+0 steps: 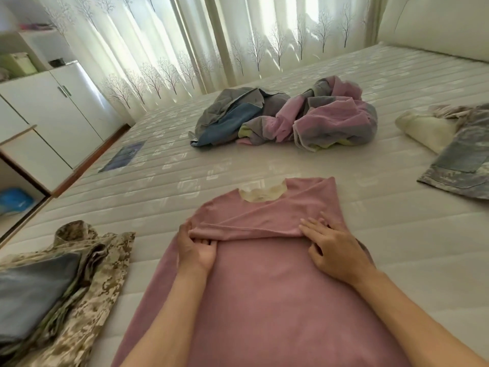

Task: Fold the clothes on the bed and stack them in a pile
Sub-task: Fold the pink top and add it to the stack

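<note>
Pink top lies flat on the mattress, directly in front of the person, neckline away from them; a sleeve is folded across the chest from the right shoulder down to the left edge. Left hand grips the end of that folded sleeve at the top's left edge — thumb above the fabric, fingers curled beneath it. Right hand rests palm down on the top's right side, over the fold line; fingers spread and slightly bent, pressing the cloth, clasping nothing.

Pile sits on the mattress to the left, near the top but apart from it: camouflage garment at the bottom, grey-blue folded piece above; other layers between them cannot be told apart.

Unfolded heap — grey, blue, pink and yellow-green cloth — lies further up the mattress, well apart from the top. At the right edge, a blue patterned garment lies beside a cream piece; the two touch.

White cabinet stands to the left of the bed; curtains with a tree print hang beyond it.
</note>
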